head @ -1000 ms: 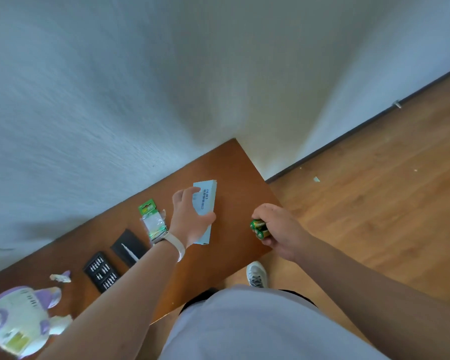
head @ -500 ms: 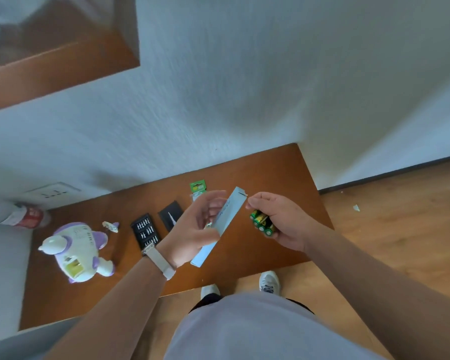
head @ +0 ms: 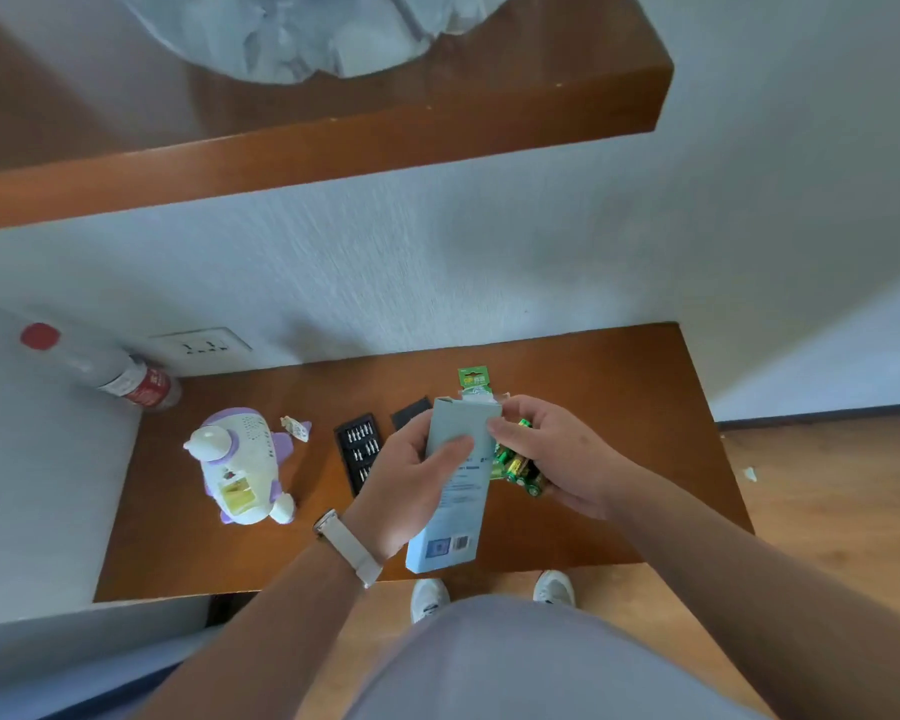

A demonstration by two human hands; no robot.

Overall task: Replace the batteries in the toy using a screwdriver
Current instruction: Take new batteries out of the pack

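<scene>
The left hand (head: 411,483) grips a tall pale-blue cardboard box (head: 455,509) above the brown wooden table (head: 604,387), while the right hand (head: 559,459) cups green-and-gold batteries (head: 519,467) in its curled fingers and pinches the box's top flap. I'd hold the box steady and lift that flap gently so no battery slips out; the white-and-purple plastic toy (head: 242,465) lies well to the left, untouched.

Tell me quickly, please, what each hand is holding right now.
Left hand: grips the pale blue box.
Right hand: holds the green batteries, fingers pinching the box's top flap.
</scene>
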